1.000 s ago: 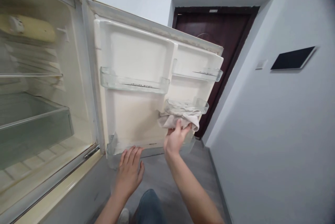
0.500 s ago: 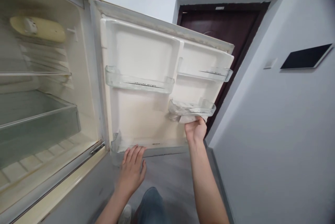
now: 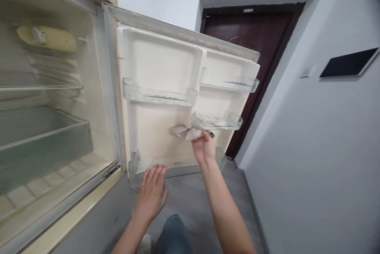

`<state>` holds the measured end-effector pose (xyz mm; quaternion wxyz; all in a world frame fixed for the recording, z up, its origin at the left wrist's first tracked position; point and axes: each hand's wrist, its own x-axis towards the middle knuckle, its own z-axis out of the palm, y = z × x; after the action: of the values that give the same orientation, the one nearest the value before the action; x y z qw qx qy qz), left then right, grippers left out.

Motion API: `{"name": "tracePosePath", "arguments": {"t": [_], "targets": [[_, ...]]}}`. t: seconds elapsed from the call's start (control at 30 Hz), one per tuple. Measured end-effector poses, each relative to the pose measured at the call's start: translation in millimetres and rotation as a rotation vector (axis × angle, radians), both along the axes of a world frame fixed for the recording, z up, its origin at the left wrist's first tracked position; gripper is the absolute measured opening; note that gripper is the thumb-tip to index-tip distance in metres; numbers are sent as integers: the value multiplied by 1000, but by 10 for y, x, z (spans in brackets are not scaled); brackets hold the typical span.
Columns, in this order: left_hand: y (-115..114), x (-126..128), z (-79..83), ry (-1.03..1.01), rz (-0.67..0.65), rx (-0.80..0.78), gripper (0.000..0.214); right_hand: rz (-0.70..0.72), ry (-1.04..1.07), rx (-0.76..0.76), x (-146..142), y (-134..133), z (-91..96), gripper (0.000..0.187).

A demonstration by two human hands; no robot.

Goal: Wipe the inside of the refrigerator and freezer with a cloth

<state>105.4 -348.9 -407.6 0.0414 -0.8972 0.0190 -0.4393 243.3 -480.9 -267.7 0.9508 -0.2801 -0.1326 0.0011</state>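
Observation:
My right hand [image 3: 204,149] is closed on a crumpled white cloth [image 3: 186,132], whose free end lies toward the left against the inner panel of the fridge door [image 3: 160,127]. It is just below the middle clear door shelf [image 3: 218,121]. My left hand [image 3: 152,190] rests with its fingers stretched over the rim of the bottom door shelf [image 3: 184,171], thumb apart. The fridge door stands wide open.
To the left is the fridge interior with a glass shelf [image 3: 38,87], a clear drawer [image 3: 44,151] and a yellowish lamp housing [image 3: 49,39]. Behind the fridge door is a dark red door [image 3: 252,28]. A grey wall [image 3: 314,147] runs along the right.
My right hand has moved left from under the middle door shelf, and more of the cloth shows. My left hand has stayed at the bottom shelf. The fridge door has shifted slightly.

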Motion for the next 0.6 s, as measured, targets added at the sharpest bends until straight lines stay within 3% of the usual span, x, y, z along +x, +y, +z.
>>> {"name": "tracePosePath", "arguments": {"t": [0.13,0.23,0.5,0.6], "targets": [[3,-25,-4,-27,-9,4,43,-240,-6,123,200,-399,51,41],[-15,-30,1,-39,-10,-22,41,-285,-19,123,224,-501,48,43],[-49,-23,-4,-14,-19,-109,42,-46,17,-51,-55,-19,-60,33],[-69,-29,-3,-22,-18,-133,42,-123,7,-151,-215,122,-216,32]]}}
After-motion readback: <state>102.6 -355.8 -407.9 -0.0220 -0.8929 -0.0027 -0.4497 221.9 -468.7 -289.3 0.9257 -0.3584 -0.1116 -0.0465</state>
